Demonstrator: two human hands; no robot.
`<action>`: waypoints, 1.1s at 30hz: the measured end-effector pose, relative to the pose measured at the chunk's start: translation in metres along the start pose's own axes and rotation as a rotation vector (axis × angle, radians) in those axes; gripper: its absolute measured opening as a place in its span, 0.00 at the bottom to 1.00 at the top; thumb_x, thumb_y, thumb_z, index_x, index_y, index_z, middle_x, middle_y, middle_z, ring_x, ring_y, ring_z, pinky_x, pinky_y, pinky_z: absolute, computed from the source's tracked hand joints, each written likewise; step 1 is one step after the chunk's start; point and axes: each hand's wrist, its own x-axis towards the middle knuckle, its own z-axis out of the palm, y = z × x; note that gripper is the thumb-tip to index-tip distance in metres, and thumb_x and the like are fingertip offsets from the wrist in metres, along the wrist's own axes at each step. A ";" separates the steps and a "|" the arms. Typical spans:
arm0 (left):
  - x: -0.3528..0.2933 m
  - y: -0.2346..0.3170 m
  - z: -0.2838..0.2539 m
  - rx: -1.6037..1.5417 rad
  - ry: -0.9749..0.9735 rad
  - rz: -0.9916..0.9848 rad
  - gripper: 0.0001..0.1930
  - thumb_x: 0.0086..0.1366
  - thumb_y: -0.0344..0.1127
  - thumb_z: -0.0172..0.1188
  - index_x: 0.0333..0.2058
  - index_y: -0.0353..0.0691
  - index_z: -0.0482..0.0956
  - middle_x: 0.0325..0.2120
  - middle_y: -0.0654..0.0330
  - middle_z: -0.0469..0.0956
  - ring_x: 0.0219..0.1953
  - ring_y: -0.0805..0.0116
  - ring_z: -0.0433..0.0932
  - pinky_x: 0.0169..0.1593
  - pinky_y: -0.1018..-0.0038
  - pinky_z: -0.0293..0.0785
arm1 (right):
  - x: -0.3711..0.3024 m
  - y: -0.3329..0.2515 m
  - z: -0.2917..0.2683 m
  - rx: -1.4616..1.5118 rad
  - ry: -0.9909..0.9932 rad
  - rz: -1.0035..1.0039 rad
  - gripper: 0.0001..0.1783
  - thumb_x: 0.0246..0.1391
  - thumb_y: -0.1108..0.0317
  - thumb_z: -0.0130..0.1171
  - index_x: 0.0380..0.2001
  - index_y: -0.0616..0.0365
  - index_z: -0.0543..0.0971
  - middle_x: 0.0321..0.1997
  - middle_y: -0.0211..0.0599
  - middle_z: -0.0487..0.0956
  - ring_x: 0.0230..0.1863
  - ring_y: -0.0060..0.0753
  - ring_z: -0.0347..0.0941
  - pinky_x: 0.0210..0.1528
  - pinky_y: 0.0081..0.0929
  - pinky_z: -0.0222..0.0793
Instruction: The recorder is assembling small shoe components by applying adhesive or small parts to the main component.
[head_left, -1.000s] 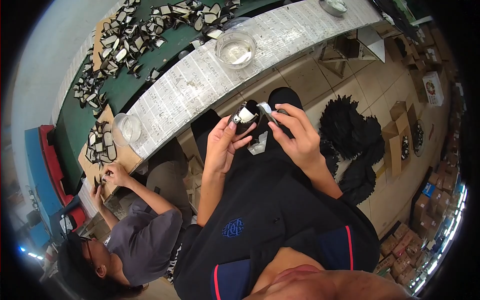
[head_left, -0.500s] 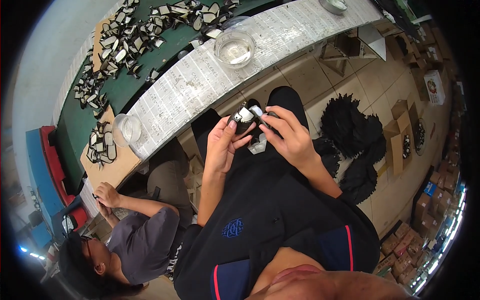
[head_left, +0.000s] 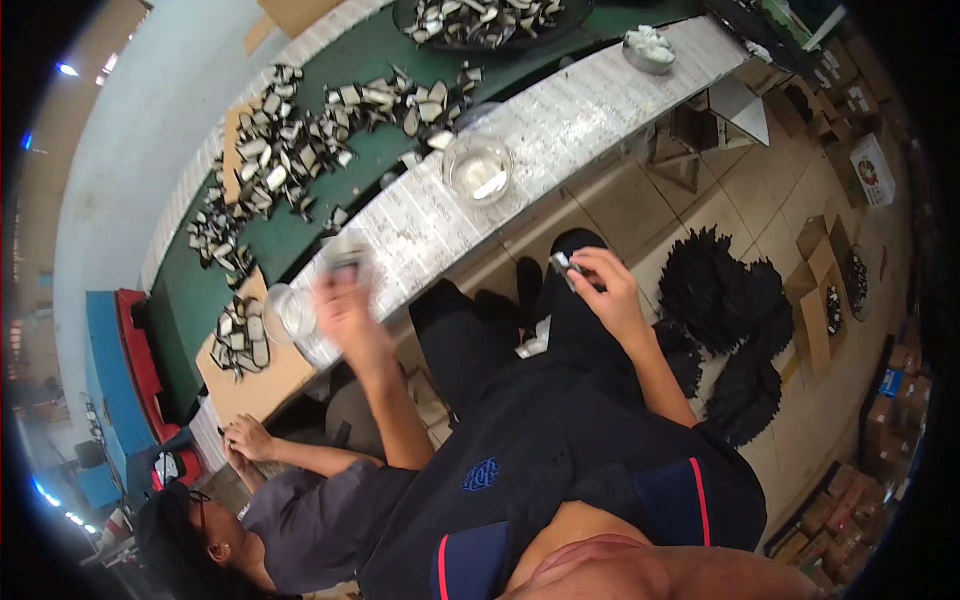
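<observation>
My left hand [head_left: 348, 312], smeared by motion, is up over the near edge of the paper-covered bench strip. A dark, blurred piece [head_left: 346, 258] shows at its fingertips, the same hand's black-and-white piece by its look; its outline is lost. The clear round dish [head_left: 291, 312] is just left of this hand. Above my lap, my right hand [head_left: 608, 285] pinches a small dark tool with a whitish end [head_left: 562, 262]; its exact kind is too small to make out. A folded whitish scrap [head_left: 536, 338] lies at my lap between the legs.
Piles of small black pieces with cream faces [head_left: 270, 165] cover the green bench. Another clear dish [head_left: 478, 170] and a bowl of white bits [head_left: 650, 50] stand on the strip. A co-worker's hands [head_left: 248, 440] are at left. Black fringed bundles [head_left: 715, 290] lie on the floor.
My left hand has swung away from my right, up and left toward the bench, with the piece. My right hand stays over my lap with the tool. The view has shifted a little.
</observation>
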 end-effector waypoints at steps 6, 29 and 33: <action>0.091 0.184 0.023 -0.181 0.576 1.217 0.14 0.70 0.30 0.49 0.50 0.30 0.63 0.47 0.42 0.74 0.45 0.53 0.81 0.52 0.58 0.81 | -0.048 0.097 0.028 0.169 0.004 0.276 0.09 0.57 0.71 0.64 0.38 0.65 0.80 0.31 0.34 0.80 0.29 0.18 0.76 0.28 0.19 0.71; 0.219 -0.150 -0.007 1.775 -0.564 -0.177 0.21 0.56 0.47 0.60 0.43 0.39 0.83 0.43 0.45 0.82 0.47 0.42 0.80 0.51 0.53 0.76 | -0.066 0.134 0.036 0.597 0.184 0.566 0.10 0.60 0.69 0.62 0.40 0.65 0.78 0.32 0.33 0.80 0.32 0.20 0.78 0.33 0.19 0.76; 0.175 -0.159 -0.009 1.772 -0.477 0.048 0.12 0.59 0.35 0.56 0.34 0.35 0.84 0.37 0.44 0.83 0.41 0.45 0.83 0.43 0.56 0.80 | -0.071 0.139 0.033 0.545 0.220 0.591 0.10 0.60 0.70 0.62 0.39 0.66 0.78 0.30 0.33 0.80 0.30 0.20 0.78 0.31 0.20 0.76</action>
